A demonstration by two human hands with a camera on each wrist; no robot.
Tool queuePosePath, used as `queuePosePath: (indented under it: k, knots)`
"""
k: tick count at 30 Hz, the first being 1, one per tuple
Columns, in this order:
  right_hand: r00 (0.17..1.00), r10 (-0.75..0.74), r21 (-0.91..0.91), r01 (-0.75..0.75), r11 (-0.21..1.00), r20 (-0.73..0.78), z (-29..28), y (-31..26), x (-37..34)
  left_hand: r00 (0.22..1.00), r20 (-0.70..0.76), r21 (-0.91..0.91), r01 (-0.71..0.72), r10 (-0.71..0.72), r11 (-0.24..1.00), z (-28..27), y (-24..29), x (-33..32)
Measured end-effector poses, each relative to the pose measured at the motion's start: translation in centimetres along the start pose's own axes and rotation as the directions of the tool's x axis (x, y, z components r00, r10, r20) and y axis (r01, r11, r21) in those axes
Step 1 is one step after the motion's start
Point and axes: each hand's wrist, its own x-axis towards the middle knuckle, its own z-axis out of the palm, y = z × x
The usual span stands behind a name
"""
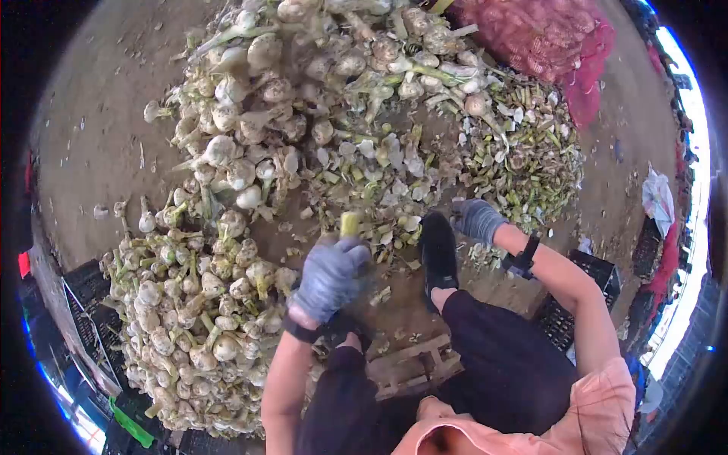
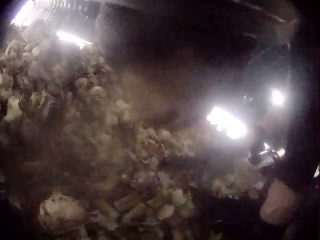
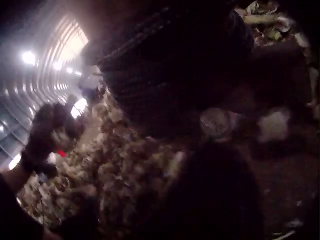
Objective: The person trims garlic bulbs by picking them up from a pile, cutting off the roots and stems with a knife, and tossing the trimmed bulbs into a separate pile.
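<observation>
My left hand, in a grey knit glove, is curled round a garlic stem, whose pale yellow-green end sticks up past the fingers. The rest of what it holds is hidden by the glove. My right hand, gloved too, is low beside the dark shoe, over stem scraps. Its fingers are mostly turned from view, and I cannot tell whether it holds anything. Loose garlic bulbs are heaped left of my left hand. The left wrist view is dim and blurred, with a garlic bulb low at left.
A larger pile of garlic with stems spreads ahead on the dirt floor. Cut stems and skins lie right of it, below a pink mesh sack full of bulbs. Black crates stand at left, another crate at right.
</observation>
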Motion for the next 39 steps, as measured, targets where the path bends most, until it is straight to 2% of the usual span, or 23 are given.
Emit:
queuePosePath:
  k: [4,6,7,8,9,10,12,13,14,16,17,18,19,23,24,26,28,31,33,34,35,38,39]
  knots:
    - [0.968,0.031,0.094,-0.008,0.996,-0.247,-5.0,-1.4,3.2,0.953,-0.209,0.070,0.237,-0.219,0.969,-4.9,1.3,-3.6]
    - [0.881,0.104,0.245,0.014,0.969,-0.461,-7.7,-2.8,5.7,0.822,-0.346,-0.065,0.459,-0.452,0.886,-7.8,0.2,-8.4]
    - [0.804,0.115,0.293,0.076,0.953,-0.584,-8.9,-3.2,7.0,0.802,-0.451,0.124,0.491,-0.392,0.862,-9.6,-0.4,-12.0]
    - [0.711,0.094,0.192,0.059,0.980,-0.697,-10.2,-3.8,8.5,0.594,-0.455,-0.092,0.710,-0.664,0.698,-11.7,-0.8,-15.4]
    - [0.606,0.061,0.095,0.025,0.995,-0.793,-11.4,-4.1,9.9,0.464,-0.422,-0.045,0.847,-0.779,0.530,-13.9,-2.5,-20.2]
    - [0.600,0.063,0.100,0.029,0.995,-0.797,-12.6,-4.3,11.0,0.295,-0.473,-0.234,0.866,-0.830,0.441,-16.2,-5.5,-27.5]
    - [0.605,0.173,0.122,-0.125,0.985,-0.777,-14.4,-4.0,13.0,0.188,-0.531,0.014,0.977,-0.826,0.213,-19.6,-5.9,-34.4]
    - [0.601,0.176,0.127,-0.124,0.984,-0.780,-14.8,-3.7,13.7,0.274,-0.537,0.435,0.900,-0.798,0.016,-21.2,-5.4,-37.4]
    - [0.645,0.212,0.109,-0.197,0.974,-0.734,-14.8,-3.1,14.5,0.275,-0.587,0.445,0.895,-0.762,-0.019,-21.4,-4.6,-37.2]
    - [0.692,0.281,0.122,-0.271,0.955,-0.664,-14.8,-2.9,14.9,0.264,-0.607,0.016,0.947,-0.750,0.320,-20.4,-3.9,-34.1]
    - [0.696,0.274,0.116,-0.266,0.957,-0.664,-14.4,-2.5,15.3,0.304,-0.521,-0.423,0.720,-0.798,0.550,-19.3,-3.5,-32.0]
    - [0.645,0.214,0.082,-0.229,0.970,-0.734,-13.5,-1.7,15.7,0.464,-0.567,0.138,0.868,-0.681,0.477,-17.1,-1.4,-25.8]
    - [0.586,0.153,0.044,-0.196,0.980,-0.796,-13.2,-1.0,15.9,0.219,-0.404,-0.591,0.678,-0.888,0.436,-14.9,1.4,-19.4]
    - [0.594,0.200,0.216,-0.045,0.975,-0.779,-12.5,-0.3,14.7,0.471,0.042,-0.749,0.599,-0.881,0.285,-11.4,6.8,-5.9]
    - [0.643,0.380,0.489,-0.009,0.872,-0.665,-12.9,-2.0,12.9,0.592,0.065,-0.785,0.528,-0.803,0.325,-10.1,6.5,-4.3]
    - [0.742,0.401,0.568,-0.034,0.822,-0.537,-10.3,-2.1,11.0,0.718,0.038,-0.887,0.345,-0.695,0.308,-6.7,4.6,-1.3]
    - [0.860,0.310,0.829,0.203,0.521,-0.405,-8.5,-5.3,7.1,0.778,0.006,-0.969,0.160,-0.628,0.189,-2.7,2.4,1.2]
    - [0.944,0.108,0.907,0.263,0.330,-0.313,-5.3,-9.8,3.4,0.863,0.240,-0.970,0.196,-0.444,-0.144,-1.2,1.5,4.0]
    - [0.987,-0.043,0.812,0.151,0.563,-0.154,-2.6,-11.0,2.6,0.841,0.129,-0.992,0.116,-0.526,-0.058,1.2,0.3,4.2]
    - [0.988,-0.050,0.818,0.149,0.556,-0.145,-2.2,-11.2,2.7,0.852,0.140,-0.990,0.104,-0.504,-0.098,1.4,-0.2,3.9]
    - [0.980,-0.046,0.690,0.170,0.704,-0.195,-1.9,-11.3,2.9,0.846,0.144,-0.989,0.110,-0.513,-0.097,1.8,-0.3,3.3]
    - [0.950,-0.072,0.415,0.199,0.888,-0.302,-3.6,-11.8,2.0,0.780,-0.097,-0.952,0.109,-0.619,0.287,1.9,0.6,2.8]
    - [0.928,-0.100,0.278,0.209,0.938,-0.359,-5.0,-12.3,1.3,0.777,-0.092,-0.951,0.116,-0.623,0.285,2.0,0.4,2.5]
